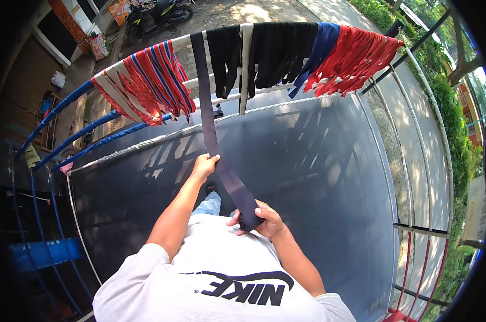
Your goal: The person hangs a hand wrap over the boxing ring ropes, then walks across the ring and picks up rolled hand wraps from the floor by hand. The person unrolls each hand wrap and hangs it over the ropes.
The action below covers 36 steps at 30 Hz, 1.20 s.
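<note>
A long dark strip of cloth (206,115) hangs from the top rope and runs down toward my body. Partway along it, my left hand (204,166) pinches its edge between thumb and fingers. Near my chest, my right hand (264,221) is wrapped round the rolled end of the strip (249,217). The strip lies taut between my two hands. Black strips (278,53) hang over the rope just right of it, with blue strips (319,53) and red strips (355,61) farther right. Red, white and blue striped strips (160,72) drape over the rope on the left.
Ropes (141,144) surround a dark mat floor (307,177). Blue-covered ropes (76,122) are at the left. Beyond the ropes stand a motorcycle (158,17) and green bushes (441,91). A blue object (44,255) lies at the lower left.
</note>
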Each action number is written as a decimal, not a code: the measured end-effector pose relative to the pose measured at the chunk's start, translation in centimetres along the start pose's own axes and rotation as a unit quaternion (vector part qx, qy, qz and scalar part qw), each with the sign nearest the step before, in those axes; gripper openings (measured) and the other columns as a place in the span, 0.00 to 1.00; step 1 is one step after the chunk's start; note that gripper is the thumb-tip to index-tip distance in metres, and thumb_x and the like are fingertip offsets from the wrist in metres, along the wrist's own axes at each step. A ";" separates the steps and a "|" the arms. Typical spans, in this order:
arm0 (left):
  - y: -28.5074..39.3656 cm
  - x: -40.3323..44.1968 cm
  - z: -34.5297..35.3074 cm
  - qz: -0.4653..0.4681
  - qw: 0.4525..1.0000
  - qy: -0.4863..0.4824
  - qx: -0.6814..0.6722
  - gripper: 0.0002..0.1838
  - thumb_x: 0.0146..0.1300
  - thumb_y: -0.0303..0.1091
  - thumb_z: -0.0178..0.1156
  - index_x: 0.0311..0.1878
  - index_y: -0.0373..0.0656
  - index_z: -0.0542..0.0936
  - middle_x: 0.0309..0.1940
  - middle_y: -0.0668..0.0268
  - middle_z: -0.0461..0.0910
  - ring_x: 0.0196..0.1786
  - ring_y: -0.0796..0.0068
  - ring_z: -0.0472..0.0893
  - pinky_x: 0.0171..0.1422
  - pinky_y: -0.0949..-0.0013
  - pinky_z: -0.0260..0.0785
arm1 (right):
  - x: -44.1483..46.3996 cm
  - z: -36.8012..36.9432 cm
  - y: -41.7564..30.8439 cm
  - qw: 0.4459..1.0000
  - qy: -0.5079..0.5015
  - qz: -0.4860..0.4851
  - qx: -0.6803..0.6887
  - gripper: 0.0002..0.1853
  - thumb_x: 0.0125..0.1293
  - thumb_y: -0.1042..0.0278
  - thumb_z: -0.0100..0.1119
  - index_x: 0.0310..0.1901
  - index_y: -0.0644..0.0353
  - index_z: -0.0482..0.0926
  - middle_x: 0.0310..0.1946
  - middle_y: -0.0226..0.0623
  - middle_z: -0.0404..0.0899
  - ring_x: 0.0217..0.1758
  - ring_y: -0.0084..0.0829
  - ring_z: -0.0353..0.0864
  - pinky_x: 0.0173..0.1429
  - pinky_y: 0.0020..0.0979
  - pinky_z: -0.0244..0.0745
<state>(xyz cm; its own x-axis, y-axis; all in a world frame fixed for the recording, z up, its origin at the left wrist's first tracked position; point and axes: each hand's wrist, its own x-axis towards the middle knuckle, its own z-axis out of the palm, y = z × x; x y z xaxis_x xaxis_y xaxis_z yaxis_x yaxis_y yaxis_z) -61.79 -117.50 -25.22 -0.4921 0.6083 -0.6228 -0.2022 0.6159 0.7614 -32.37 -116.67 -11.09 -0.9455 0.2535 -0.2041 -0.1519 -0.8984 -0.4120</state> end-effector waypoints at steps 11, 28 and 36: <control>6.1 -14.8 1.3 0.483 0.817 -0.149 0.278 0.31 0.52 0.14 0.59 0.61 0.46 0.81 0.70 0.57 0.74 0.72 0.51 0.70 0.75 0.54 0.66 | 0.9 0.0 -0.8 0.994 0.104 -0.023 -0.014 0.29 0.71 0.58 0.57 0.70 0.60 0.64 0.55 0.47 0.79 0.59 0.47 0.85 0.56 0.46 0.89; 3.0 -11.7 2.4 0.401 0.883 -0.020 0.243 0.16 0.59 0.20 0.59 0.49 0.39 0.87 0.47 0.54 0.88 0.50 0.53 0.87 0.57 0.60 0.79 | 0.4 -1.4 -0.7 0.992 0.096 -0.082 0.016 0.29 0.69 0.60 0.62 0.66 0.69 0.68 0.53 0.51 0.80 0.54 0.53 0.87 0.46 0.48 0.93; 2.2 -10.8 2.6 0.339 0.914 0.015 0.223 0.14 0.61 0.24 0.58 0.47 0.37 0.88 0.47 0.50 0.87 0.50 0.50 0.87 0.60 0.59 0.79 | -0.9 -1.3 -0.9 0.995 0.071 -0.068 0.012 0.27 0.69 0.60 0.63 0.62 0.68 0.70 0.51 0.52 0.80 0.53 0.53 0.87 0.44 0.49 0.93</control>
<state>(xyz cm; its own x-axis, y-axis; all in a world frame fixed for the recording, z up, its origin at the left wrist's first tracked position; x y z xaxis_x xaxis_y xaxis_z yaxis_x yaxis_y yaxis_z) -54.68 -121.41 -17.33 -0.4003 0.9160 -0.0252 0.5191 0.2494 0.8175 -30.99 -115.67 -11.66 -0.8659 0.4199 -0.2720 -0.2845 -0.8605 -0.4226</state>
